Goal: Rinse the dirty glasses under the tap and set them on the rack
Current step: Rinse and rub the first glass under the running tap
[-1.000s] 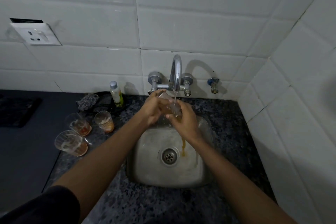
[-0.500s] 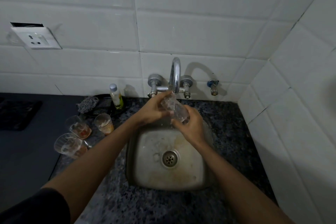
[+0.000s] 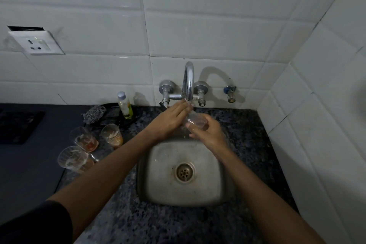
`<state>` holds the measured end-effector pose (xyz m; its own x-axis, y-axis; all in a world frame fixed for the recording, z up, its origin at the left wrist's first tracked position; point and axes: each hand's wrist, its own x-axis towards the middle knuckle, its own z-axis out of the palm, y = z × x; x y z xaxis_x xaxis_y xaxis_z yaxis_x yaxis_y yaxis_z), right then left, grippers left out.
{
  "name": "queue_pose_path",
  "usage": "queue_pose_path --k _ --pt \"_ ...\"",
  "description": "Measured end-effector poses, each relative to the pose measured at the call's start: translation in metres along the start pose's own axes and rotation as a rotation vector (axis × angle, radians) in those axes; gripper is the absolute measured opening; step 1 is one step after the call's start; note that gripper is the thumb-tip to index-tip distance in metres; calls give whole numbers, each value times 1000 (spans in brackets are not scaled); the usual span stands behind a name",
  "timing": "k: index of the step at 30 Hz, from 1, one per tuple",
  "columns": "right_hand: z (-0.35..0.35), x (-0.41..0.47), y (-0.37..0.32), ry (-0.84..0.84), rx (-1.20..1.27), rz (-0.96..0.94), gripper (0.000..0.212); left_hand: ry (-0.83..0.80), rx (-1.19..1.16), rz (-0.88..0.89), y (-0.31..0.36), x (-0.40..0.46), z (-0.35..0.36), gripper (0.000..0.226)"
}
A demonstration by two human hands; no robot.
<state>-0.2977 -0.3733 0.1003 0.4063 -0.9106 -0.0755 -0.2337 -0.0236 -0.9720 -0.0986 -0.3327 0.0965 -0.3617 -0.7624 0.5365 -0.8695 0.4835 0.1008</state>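
The glass (image 3: 195,122) is under the tap (image 3: 188,81), above the back edge of the sink (image 3: 158,184). The right hand (image 3: 208,134) grips it; the left hand (image 3: 170,119) touches it with straight fingers. I judge rinsing is in hand; next comes the rack, not visible. Three dirty glasses (image 3: 87,140) wait at the worktop's left.

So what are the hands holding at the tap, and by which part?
A clear glass, tilted: right hand grips its lower body; left hand touches its upper end with straight fingers.
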Motion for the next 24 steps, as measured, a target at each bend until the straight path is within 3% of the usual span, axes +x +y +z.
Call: queue_pose_path --k 2,4,7,8,10,13,15,17,20,21,24 --pt "3 -3 0 74 -235 -167 59 -36 -42 4 2 1 0 67" --pt "7 -6 5 112 -305 -242 68 -89 -71 -4 0 1 -2 69" --pt "9 -7 5 79 -139 -101 69 -97 -82 -28 0 -2 -4 62" --pt "9 -6 3 36 17 16 65 -85 -68 -41 1 -3 -4 61" --pt "8 -4 -4 -34 107 98 55 -74 -43 -66 4 -5 -2 65" --pt "1 -6 -3 70 -251 -195 60 -92 -80 -87 4 -5 -3 74" --pt "1 -10 -1 70 -335 -334 66 -92 -111 -76 2 -1 -5 70" --pt "2 -8 -1 26 -222 -266 66 -95 -110 -80 0 2 -6 62" --pt "4 -4 -15 -85 162 128 48 -90 -83 -92 1 -2 -4 59" --pt "4 -4 -15 -70 156 143 45 -79 -84 -99 2 -4 -2 59" --pt "0 -7 -7 50 -171 -219 56 -79 -87 -123 4 -3 -2 60"
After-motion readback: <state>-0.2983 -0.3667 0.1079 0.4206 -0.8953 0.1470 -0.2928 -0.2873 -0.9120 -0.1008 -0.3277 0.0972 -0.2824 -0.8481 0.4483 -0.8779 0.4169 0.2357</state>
